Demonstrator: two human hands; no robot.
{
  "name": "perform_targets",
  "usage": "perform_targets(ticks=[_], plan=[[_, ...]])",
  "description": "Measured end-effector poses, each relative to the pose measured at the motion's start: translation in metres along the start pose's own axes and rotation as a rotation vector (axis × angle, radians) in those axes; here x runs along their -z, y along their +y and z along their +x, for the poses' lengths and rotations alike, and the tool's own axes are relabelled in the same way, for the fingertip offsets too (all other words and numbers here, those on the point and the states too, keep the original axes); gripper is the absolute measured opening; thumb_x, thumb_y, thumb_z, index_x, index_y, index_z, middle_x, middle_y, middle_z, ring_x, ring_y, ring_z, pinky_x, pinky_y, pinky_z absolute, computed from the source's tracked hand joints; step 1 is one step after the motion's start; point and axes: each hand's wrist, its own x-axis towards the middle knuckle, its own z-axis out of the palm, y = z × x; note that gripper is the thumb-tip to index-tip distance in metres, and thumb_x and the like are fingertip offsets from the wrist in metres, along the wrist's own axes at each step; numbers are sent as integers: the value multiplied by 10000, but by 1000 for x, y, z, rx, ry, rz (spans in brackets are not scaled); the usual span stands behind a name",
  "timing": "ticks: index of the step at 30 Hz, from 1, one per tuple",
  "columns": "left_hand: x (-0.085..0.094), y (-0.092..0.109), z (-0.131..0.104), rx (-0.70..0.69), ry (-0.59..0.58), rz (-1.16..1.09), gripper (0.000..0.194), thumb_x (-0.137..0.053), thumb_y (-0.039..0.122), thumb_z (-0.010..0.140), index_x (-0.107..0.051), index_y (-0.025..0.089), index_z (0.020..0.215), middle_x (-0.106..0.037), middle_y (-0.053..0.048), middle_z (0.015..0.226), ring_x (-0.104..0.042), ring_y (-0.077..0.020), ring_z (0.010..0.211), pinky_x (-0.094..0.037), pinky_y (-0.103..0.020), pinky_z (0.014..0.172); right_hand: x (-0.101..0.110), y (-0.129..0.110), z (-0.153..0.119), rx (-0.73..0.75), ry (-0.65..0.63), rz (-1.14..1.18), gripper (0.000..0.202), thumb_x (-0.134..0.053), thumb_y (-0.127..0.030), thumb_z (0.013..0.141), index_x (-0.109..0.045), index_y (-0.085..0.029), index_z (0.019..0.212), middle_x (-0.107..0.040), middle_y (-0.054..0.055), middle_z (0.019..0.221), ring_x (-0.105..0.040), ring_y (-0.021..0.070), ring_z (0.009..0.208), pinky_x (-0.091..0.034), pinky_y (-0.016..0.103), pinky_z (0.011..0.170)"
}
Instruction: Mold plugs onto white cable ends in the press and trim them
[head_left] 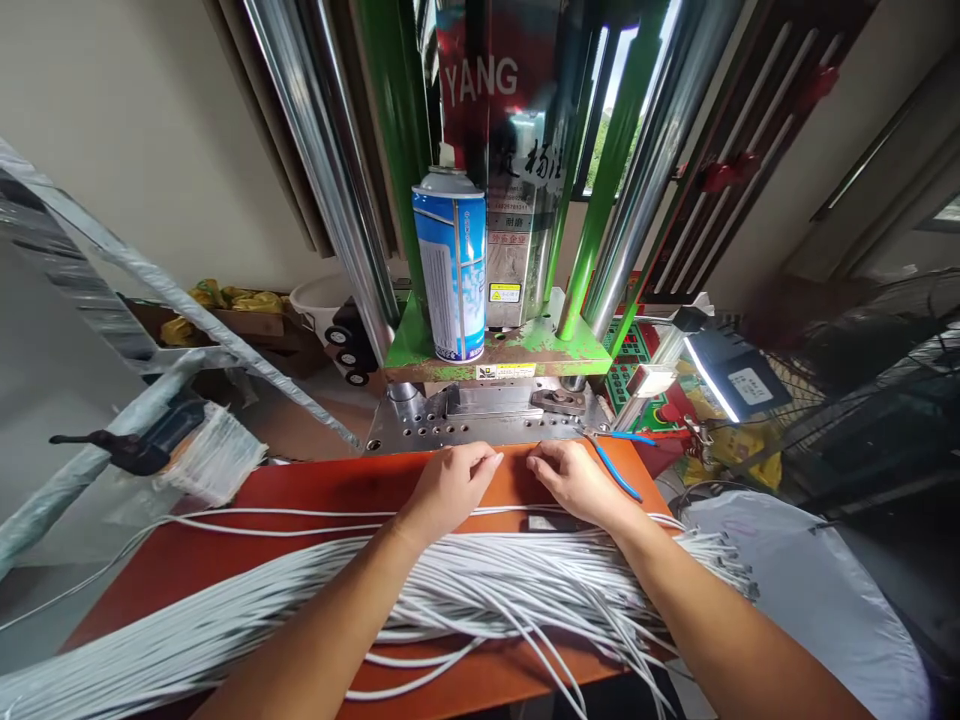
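Note:
My left hand (450, 490) is closed with thumb and forefinger together, just above the orange-red work board (322, 484). A short gap away, my right hand (574, 482) is also closed, its fingers curled inward. Whatever either hand may hold is hidden or too small to make out. Under my wrists, a thick bundle of white cables (495, 575) stretches across the board, its ends fanning out at the right. Two single cables run behind the bundle. Blue-handled pliers (621, 474) lie just beyond my right hand.
A green-framed press (592, 352) stands directly ahead, with a steel mould plate (480, 425) below. On its ledge is a blue-and-white spray can (451, 270). At right are a lamp (739, 372) and a white cloth-like round cover (802, 590); a wrapped metal frame (176, 285) stands left.

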Motion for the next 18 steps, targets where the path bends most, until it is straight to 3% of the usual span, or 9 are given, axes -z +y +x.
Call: perform_targets(ticks=[3, 6, 9, 11, 18], plan=[[0, -2, 2, -9, 16, -8, 386, -504, 404, 1010, -681, 184, 748, -570, 9, 603, -452, -138, 569, -333, -258, 574, 0, 2, 2, 14, 55, 12, 245, -529, -328, 972, -684, -203, 831, -708, 19, 747, -623, 176, 681, -470, 273, 642], [0, -3, 3, -12, 26, -13, 388, -503, 403, 1006, -657, 187, 723, -540, 17, 587, -428, -135, 566, -321, -262, 572, 8, 4, 17, 41, 171, 3, 251, -521, -366, 988, -707, -198, 980, -758, 67, 957, -691, 215, 876, -540, 320, 787], [0, -4, 3, -7, 31, -17, 374, -510, 390, 1001, -633, 189, 710, -517, 24, 588, -398, -131, 567, -302, -270, 571, 22, 9, 51, 69, 287, -27, 331, -509, -371, 1008, -675, -175, 1217, -697, 148, 1310, -633, 274, 1231, -490, 417, 1063], [-1, -5, 3, 1, 28, -19, 374, -507, 384, 1001, -611, 192, 697, -491, 31, 584, -376, -129, 564, -286, -276, 569, 32, 14, 82, 74, 320, -51, 375, -489, -355, 1034, -637, -154, 1313, -640, 182, 1413, -567, 296, 1345, -434, 454, 1147], [0, -4, 4, 25, 20, -22, 386, -483, 423, 1012, -590, 200, 716, -435, 43, 587, -362, -132, 568, -271, -280, 572, 44, 38, 172, 33, 246, -129, 332, -660, -408, 1035, -663, -176, 1272, -669, 97, 1304, -667, 258, 1159, -559, 491, 1013]])
